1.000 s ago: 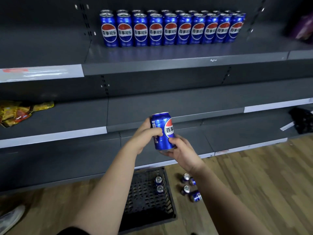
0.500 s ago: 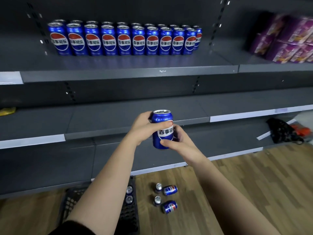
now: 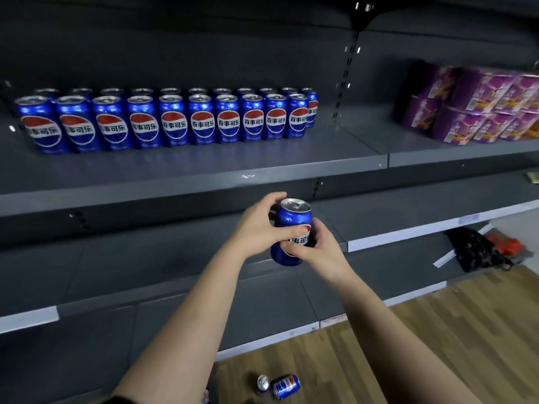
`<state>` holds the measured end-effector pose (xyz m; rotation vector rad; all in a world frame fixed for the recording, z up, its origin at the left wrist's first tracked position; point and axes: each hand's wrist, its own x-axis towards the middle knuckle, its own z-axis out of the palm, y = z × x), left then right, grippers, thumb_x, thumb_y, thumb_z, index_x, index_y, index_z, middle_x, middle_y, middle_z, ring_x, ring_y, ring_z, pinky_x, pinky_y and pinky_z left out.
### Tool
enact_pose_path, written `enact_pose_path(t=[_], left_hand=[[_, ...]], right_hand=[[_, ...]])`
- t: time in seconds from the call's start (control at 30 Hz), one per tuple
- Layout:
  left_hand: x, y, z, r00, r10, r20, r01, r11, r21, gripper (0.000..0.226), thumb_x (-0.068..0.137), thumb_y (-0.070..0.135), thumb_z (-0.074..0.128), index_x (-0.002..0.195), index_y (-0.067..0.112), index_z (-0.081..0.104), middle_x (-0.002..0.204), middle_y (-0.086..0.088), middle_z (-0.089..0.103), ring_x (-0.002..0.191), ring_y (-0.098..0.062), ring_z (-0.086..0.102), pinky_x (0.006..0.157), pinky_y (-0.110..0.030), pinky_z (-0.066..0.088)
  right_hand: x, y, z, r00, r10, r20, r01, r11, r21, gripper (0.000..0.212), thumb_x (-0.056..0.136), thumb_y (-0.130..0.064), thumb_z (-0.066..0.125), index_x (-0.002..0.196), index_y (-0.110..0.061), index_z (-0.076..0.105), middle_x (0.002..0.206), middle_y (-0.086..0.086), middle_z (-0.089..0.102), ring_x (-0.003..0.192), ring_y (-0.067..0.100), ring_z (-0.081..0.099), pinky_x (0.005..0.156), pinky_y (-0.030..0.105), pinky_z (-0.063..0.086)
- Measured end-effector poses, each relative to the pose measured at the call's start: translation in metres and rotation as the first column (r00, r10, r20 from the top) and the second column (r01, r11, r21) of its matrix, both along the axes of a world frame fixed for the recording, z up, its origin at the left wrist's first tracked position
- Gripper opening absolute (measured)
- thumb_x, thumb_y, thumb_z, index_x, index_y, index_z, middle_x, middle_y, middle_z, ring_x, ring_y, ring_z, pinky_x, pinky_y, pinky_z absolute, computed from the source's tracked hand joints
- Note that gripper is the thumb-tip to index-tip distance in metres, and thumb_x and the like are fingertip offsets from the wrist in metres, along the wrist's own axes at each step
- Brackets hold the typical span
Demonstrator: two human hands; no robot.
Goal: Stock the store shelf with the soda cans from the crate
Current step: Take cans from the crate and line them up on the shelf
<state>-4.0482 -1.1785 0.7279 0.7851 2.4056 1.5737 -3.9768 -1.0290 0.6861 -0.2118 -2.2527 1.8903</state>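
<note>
A blue soda can (image 3: 291, 220) stands upright in mid-air just below the centre of view, toward 5 o'clock, in front of the edge of the middle shelf (image 3: 408, 225). Both hands have it. The left hand (image 3: 256, 225) comes in from 7 o'clock, its grip closed on the can, fingers curled behind the upper part and thumb laid across the label. The right hand (image 3: 319, 255) comes in from 5 o'clock, its grip closed round the lower half, thumb across the front.

At 10 o'clock, the upper shelf (image 3: 204, 185) carries 2 rows of stocked cans (image 3: 175, 121), all upright, labels forward, 10 in the front row and touching side by side. At 2 o'clock on the same level sit purple packs (image 3: 481, 109), blurred. At 4 o'clock a black bag (image 3: 475, 252) lies on a lower shelf. At 6 o'clock, on the wooden floor (image 3: 408, 330), 1 can (image 3: 287, 386) lies on its side just beside another can (image 3: 263, 382) seen top-on.
</note>
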Motion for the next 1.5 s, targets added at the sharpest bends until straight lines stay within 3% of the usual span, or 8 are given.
enact_pose_path(t=[0.17,0.27,0.37,0.47,0.63,0.93,1.3,1.5], left_hand=[[-0.035,0.024,0.012,1.0,0.007,0.016,-0.008,0.998,0.065,0.073,0.068,0.058,0.075,0.131,0.029,0.054,0.124,0.011,0.061,0.111,-0.002,0.058,0.096,-0.023,0.044],[-0.054,0.038,0.023,0.994,0.071,-0.089,-0.067,0.996,0.052,0.039,0.093,0.044,0.056,0.127,0.024,0.058,0.12,0.011,0.06,0.104,-0.002,0.058,0.086,-0.013,0.042],[-0.078,0.055,0.031,0.971,0.127,-0.202,-0.13,0.992,0.001,0.031,0.099,0.036,0.046,0.124,0.025,0.06,0.119,0.01,0.056,0.099,-0.002,0.054,0.076,-0.008,0.036],[-0.101,0.076,0.034,0.956,0.147,-0.252,-0.166,0.984,-0.059,0.029,0.098,0.034,0.049,0.123,0.022,0.06,0.12,0.007,0.056,0.099,-0.005,0.056,0.081,-0.013,0.039],[-0.129,0.115,0.035,0.894,0.228,-0.386,-0.323,0.924,-0.204,0.034,0.097,0.04,0.047,0.123,0.023,0.059,0.124,0.002,0.057,0.112,-0.019,0.057,0.101,-0.046,0.041],[-0.153,0.177,0.043,0.802,0.333,-0.496,-0.546,0.746,-0.382,0.038,0.098,0.046,0.04,0.126,0.025,0.056,0.128,0.003,0.055,0.121,-0.02,0.048,0.099,-0.041,0.03],[-0.171,0.203,0.04,0.757,0.399,-0.517,-0.637,0.625,-0.45,0.039,0.099,0.045,0.037,0.126,0.024,0.056,0.123,0.001,0.057,0.118,-0.022,0.049,0.097,-0.042,0.029],[-0.177,0.204,0.036,0.717,0.393,-0.575,-0.692,0.496,-0.524,0.037,0.099,0.044,0.036,0.122,0.023,0.056,0.118,-0.001,0.057,0.115,-0.023,0.05,0.097,-0.041,0.027]], right_hand=[[-0.029,0.032,0.017,0.997,-0.068,-0.025,0.069,0.996,0.051,0.059,0.055,-0.034,0.084,0.108,-0.023,0.061,0.1,-0.002,0.073,0.094,0.013,0.069,0.089,0.036,0.055],[-0.051,0.054,0.032,0.992,-0.111,-0.067,0.116,0.991,0.069,0.06,0.052,-0.036,0.085,0.106,-0.022,0.062,0.097,-0.004,0.074,0.09,0.011,0.07,0.085,0.033,0.055],[-0.079,0.084,0.048,0.986,-0.137,-0.095,0.142,0.989,0.051,0.061,0.052,-0.039,0.084,0.108,-0.023,0.062,0.098,-0.003,0.074,0.094,0.015,0.07,0.089,0.04,0.056],[-0.108,0.113,0.066,0.981,-0.149,-0.127,0.157,0.986,0.053,0.068,0.05,-0.042,0.083,0.111,-0.021,0.061,0.098,-0.002,0.074,0.091,0.015,0.071,0.086,0.038,0.057],[-0.153,0.163,0.087,0.979,-0.115,-0.171,0.133,0.986,0.098,0.065,0.057,-0.037,0.085,0.115,-0.02,0.059,0.099,-0.006,0.074,0.091,0.009,0.07,0.084,0.032,0.057],[-0.218,0.233,0.088,0.995,0.017,-0.094,0.002,0.981,0.196,0.058,0.061,-0.031,0.09,0.11,-0.021,0.06,0.101,-0.006,0.071,0.093,0.011,0.069,0.084,0.031,0.056],[-0.256,0.251,0.082,0.987,0.16,-0.019,-0.146,0.939,0.311,0.076,0.059,-0.015,0.089,0.119,-0.021,0.043,0.114,-0.003,0.064,0.107,0.018,0.061,0.096,0.039,0.05],[-0.272,0.255,0.086,0.979,0.203,0.007,-0.19,0.906,0.379,0.08,0.062,-0.016,0.09,0.127,-0.017,0.042,0.118,-0.002,0.062,0.107,0.016,0.059,0.092,0.029,0.046]])
